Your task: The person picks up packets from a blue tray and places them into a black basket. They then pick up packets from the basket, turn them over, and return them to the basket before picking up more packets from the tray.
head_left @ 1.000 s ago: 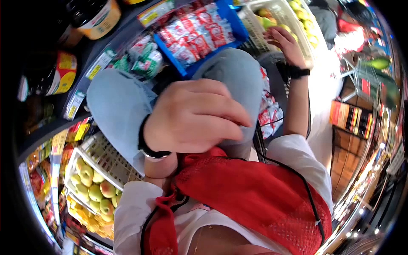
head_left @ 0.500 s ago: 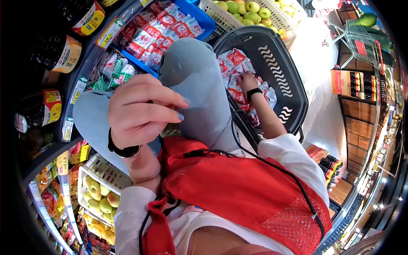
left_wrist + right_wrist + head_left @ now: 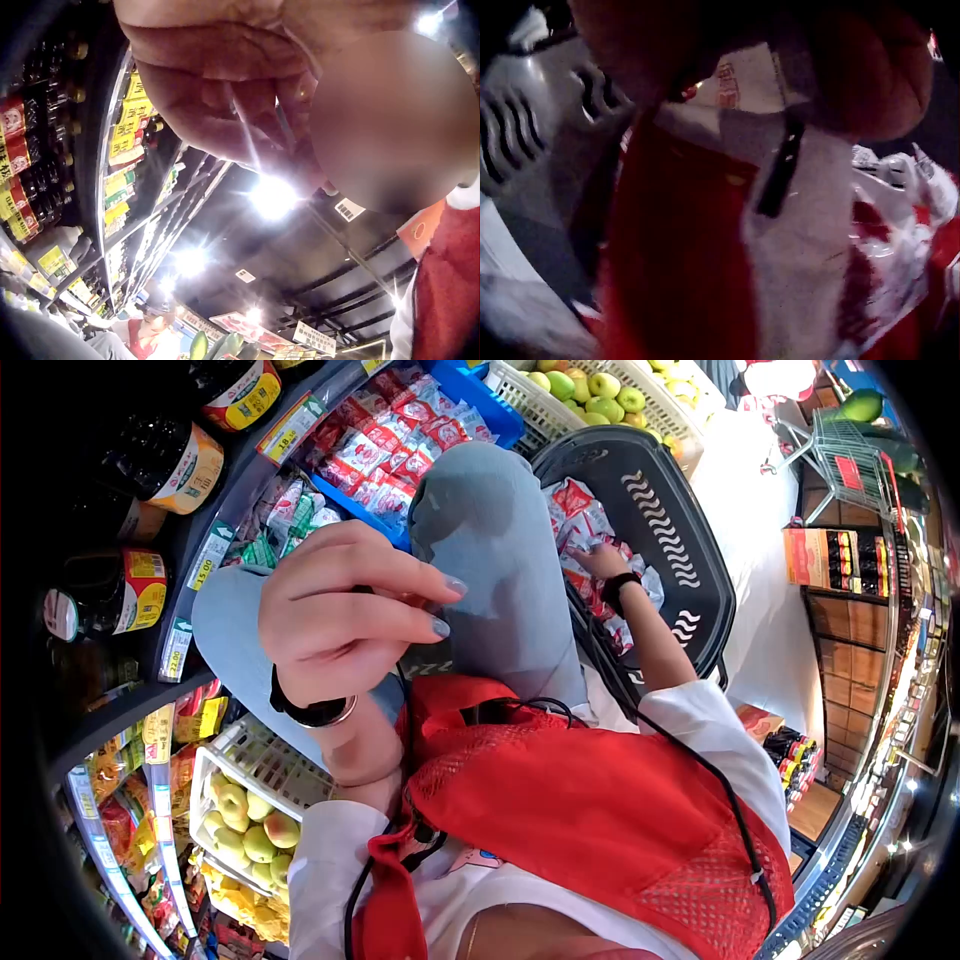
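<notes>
My left hand (image 3: 345, 605) is raised over my thighs, its fingers loosely bent and nothing between them; the left wrist view shows its palm (image 3: 217, 82) from below. Down in the dark grey shopping basket (image 3: 655, 490), my right hand (image 3: 603, 563) is among red-and-white plastic packets (image 3: 578, 510). In the right wrist view its dark fingers (image 3: 877, 71) pinch the top of one red-and-white packet (image 3: 802, 247), which hangs close before the camera. More packets lie around it, and the slotted basket wall shows behind.
A blue crate (image 3: 510, 425) of similar packets (image 3: 385, 445) stands beyond my knees, green-and-white packets (image 3: 285, 520) beside it. White crates hold apples (image 3: 605, 400) and pears (image 3: 240, 820). Shelves of dark bottles (image 3: 165, 460) line the left; a shopping cart (image 3: 840, 465) stands at right.
My right hand has come from the fruit crate at the back down into the basket among the packets. The left hand stays raised over my legs, shifted slightly left.
</notes>
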The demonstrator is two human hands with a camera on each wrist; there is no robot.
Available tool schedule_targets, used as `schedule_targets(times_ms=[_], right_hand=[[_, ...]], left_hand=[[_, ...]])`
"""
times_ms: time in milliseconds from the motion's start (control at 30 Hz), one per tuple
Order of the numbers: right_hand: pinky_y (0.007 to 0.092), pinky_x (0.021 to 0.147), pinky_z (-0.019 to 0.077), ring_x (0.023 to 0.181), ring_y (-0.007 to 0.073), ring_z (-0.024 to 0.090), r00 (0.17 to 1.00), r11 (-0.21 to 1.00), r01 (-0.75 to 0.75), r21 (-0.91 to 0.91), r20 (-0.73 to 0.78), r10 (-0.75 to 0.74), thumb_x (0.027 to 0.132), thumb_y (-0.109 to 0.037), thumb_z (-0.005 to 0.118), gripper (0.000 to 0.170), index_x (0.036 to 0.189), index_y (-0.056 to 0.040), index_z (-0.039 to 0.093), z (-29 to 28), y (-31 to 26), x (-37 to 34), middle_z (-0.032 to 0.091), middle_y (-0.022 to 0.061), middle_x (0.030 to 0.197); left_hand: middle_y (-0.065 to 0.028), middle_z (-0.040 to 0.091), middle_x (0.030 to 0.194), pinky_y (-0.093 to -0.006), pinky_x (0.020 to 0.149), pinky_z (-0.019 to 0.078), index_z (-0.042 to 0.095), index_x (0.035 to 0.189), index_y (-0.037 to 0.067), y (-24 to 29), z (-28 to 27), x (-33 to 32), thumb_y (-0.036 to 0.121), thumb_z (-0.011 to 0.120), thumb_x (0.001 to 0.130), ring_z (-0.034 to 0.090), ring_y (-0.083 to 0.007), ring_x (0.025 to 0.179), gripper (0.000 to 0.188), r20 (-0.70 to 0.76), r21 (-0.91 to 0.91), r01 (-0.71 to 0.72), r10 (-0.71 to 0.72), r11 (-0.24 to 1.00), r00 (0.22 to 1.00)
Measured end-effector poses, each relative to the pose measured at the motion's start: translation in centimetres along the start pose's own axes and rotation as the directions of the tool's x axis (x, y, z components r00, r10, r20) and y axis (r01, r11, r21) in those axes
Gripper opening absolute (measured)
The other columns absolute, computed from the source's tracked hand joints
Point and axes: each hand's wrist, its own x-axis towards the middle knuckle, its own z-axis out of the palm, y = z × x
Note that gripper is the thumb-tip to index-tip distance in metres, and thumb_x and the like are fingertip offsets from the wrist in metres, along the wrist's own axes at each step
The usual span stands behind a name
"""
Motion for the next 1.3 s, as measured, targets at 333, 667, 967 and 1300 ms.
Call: schedule_targets(times_ms=[333, 667, 967, 1300], right_hand=[[0.0237, 0.062, 0.0445, 0.068, 0.0102, 0.057, 0.947, 0.057, 0.322, 0.945, -0.322, -0.011, 0.089, -0.024, 0.059, 0.021, 0.090, -0.0033, 0.059, -14.0, -8.9, -11.9, 0.060, 0.0014, 0.079], [0.0372, 0.088, 0.0455, 0.101, 0.0221, 0.058, 0.685, -0.106, 0.519, 0.849, -0.486, -0.542, 0.091, -0.030, 0.053, 0.044, 0.122, 0.0013, 0.047, -14.4, -20.4, -17.7, 0.058, 0.0111, 0.114], [0.0305, 0.089, 0.0442, 0.103, 0.0155, 0.056, 0.774, 0.030, 0.405, 0.914, -0.326, -0.542, 0.079, -0.013, 0.067, 0.053, 0.125, -0.0001, 0.043, -13.9, -25.4, -17.0, 0.056, 0.0087, 0.117], [0.0282, 0.072, 0.0525, 0.083, 0.0170, 0.063, 0.873, 0.245, 0.211, 0.946, -0.070, -0.482, 0.080, -0.003, 0.062, 0.029, 0.109, 0.0002, 0.055, -18.2, -26.5, 2.6, 0.064, 0.0088, 0.099]], left_hand=[[-0.0074, 0.062, 0.104, -0.0234, 0.070, 0.0466, 0.065, 0.090, 0.004, -0.6, 3.3, 0.6, -0.009, 0.061, 0.074, 0.060, -0.0147, 0.081, 0.021, -0.220, -0.050, 0.499, -0.497, 0.865, 0.839], [-0.0090, 0.059, 0.107, -0.0280, 0.079, 0.0486, 0.036, 0.129, 0.002, -0.2, 8.1, 0.4, 0.017, 0.071, 0.079, 0.057, -0.0143, 0.093, 0.062, -0.308, -0.725, 0.377, -0.761, 0.576, 0.571], [-0.0140, 0.061, 0.104, -0.0307, 0.082, 0.0472, 0.045, 0.119, -0.003, -2.3, 5.6, -0.5, 0.009, 0.067, 0.081, 0.061, -0.0195, 0.094, 0.046, -0.447, -0.313, 0.572, -0.649, 0.758, 0.615], [-0.0143, 0.057, 0.100, -0.0346, 0.077, 0.0467, 0.051, 0.115, 0.003, -4.1, 4.8, -0.8, 0.011, 0.059, 0.083, 0.057, -0.0293, 0.088, 0.033, -0.405, 0.083, 0.613, -0.535, 0.786, 0.741]])
